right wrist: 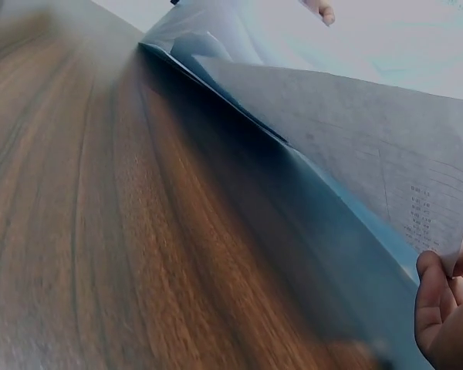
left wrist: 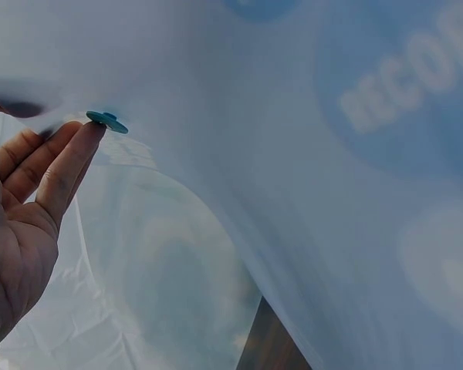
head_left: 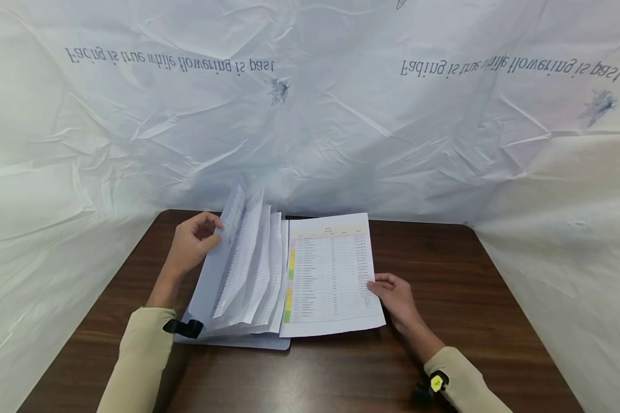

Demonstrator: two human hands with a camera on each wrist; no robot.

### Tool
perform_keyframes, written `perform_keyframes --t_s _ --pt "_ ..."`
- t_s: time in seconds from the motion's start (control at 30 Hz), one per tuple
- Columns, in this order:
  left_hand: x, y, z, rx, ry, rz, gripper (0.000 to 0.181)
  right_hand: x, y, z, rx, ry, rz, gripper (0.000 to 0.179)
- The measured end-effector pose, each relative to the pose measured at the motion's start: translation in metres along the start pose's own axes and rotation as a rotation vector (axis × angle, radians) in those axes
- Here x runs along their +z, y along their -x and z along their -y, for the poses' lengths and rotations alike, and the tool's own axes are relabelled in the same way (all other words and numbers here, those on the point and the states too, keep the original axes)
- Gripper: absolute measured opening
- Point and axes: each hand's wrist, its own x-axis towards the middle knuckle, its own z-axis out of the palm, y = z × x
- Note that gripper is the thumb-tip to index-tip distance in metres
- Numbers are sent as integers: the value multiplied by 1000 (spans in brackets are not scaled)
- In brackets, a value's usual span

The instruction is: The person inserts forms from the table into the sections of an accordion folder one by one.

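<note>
A pale blue plastic document folder (head_left: 208, 292) stands spread open on the table, several printed sheets (head_left: 255, 275) fanned out inside it. At its upper left edge, my left hand (head_left: 190, 244) pinches the raised cover between thumb and fingers. A small teal snap button (left wrist: 108, 122) shows by those fingertips in the left wrist view, with pale lettering on the plastic. To the right, my right hand (head_left: 399, 298) pinches the right edge of a printed sheet (head_left: 330, 281) with a coloured strip down its left side. In the right wrist view that sheet is lifted and tilted.
The dark wooden table (head_left: 444, 275) extends to both sides of the folder and in front. White plastic sheeting (head_left: 310, 126) printed with upside-down text hangs behind the table and along both sides.
</note>
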Motion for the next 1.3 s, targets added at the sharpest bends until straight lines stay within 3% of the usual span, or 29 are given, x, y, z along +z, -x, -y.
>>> perform_keyframes --t_s 0.97,1.3 --pt "-1 -1 -1 2 9 -2 16 2 -7 3 -17 47 -43 29" --pt "-2 1 -1 -12 23 -4 16 11 -3 5 -5 53 -9 28"
